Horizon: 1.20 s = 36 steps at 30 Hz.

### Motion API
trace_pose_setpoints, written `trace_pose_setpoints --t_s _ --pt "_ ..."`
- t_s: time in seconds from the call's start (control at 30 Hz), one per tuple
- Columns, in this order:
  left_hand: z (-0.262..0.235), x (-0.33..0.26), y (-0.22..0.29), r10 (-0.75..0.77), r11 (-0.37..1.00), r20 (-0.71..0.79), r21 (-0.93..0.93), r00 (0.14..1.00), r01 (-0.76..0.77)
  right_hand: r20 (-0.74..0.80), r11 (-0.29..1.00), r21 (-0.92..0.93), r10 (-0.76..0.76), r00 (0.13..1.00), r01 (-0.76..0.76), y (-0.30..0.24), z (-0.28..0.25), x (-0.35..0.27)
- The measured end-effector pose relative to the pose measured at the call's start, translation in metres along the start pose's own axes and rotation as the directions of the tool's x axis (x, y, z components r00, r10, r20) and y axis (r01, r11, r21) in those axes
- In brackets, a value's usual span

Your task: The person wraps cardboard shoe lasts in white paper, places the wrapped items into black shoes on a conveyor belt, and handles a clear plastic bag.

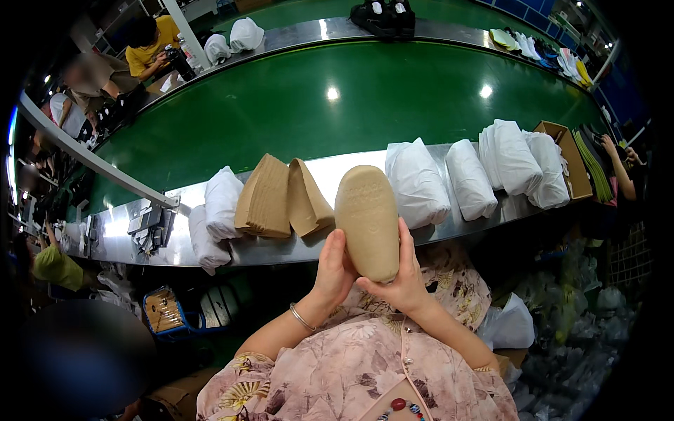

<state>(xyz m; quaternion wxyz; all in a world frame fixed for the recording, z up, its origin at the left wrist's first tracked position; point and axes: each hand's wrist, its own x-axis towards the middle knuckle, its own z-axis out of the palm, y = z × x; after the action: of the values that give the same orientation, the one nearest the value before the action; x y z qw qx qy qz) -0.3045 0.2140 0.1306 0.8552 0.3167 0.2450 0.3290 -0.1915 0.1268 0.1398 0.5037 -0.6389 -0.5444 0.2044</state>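
one tan shoe-shaped piece (366,217) mid-frame, clamped between left hand (333,272) and right hand (407,282) around its lower half. metal bench (181,245) curving across middle of frame: folded brown cardboard (263,203) left of piece, white bundles (418,186) right. brown box (577,167) at right of frame; green surface (295,98) above center.

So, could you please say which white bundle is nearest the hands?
The white bundle immediately right of the tan form; the others lie farther away.

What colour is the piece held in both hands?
The held piece is light tan; head view.
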Motion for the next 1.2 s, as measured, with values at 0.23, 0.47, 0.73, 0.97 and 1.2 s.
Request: trace_pose_setpoints --t_s 0.23,0.47,0.73,0.97,1.2 --pt "-0.003 0.005 -0.011 -0.007 1.000 0.004 0.002 1.000 0.007 -0.020 0.998 -0.059 0.005 1.000 -0.006 0.002 -0.003 -0.003" --pt "0.000 -0.006 -0.008 0.057 0.933 -0.011 0.357 0.998 -0.050 -0.174 0.980 -0.130 -0.175 0.969 0.154 0.015 0.003 -0.010" --pt "0.010 -0.036 0.069 0.356 0.832 0.130 0.406 0.925 -0.378 -0.047 0.697 -0.465 -0.636 0.771 0.546 -0.056 0.019 0.043" --pt "-0.071 -0.105 0.189 0.786 0.565 -0.250 0.663 0.566 -0.491 0.168 0.796 -0.261 -0.519 0.838 0.546 -0.066 0.023 0.087" --pt "-0.230 -0.147 0.226 0.280 0.949 -0.662 0.300 0.695 -0.097 0.357 0.845 -0.376 -0.247 0.901 0.381 -0.009 0.058 0.092"
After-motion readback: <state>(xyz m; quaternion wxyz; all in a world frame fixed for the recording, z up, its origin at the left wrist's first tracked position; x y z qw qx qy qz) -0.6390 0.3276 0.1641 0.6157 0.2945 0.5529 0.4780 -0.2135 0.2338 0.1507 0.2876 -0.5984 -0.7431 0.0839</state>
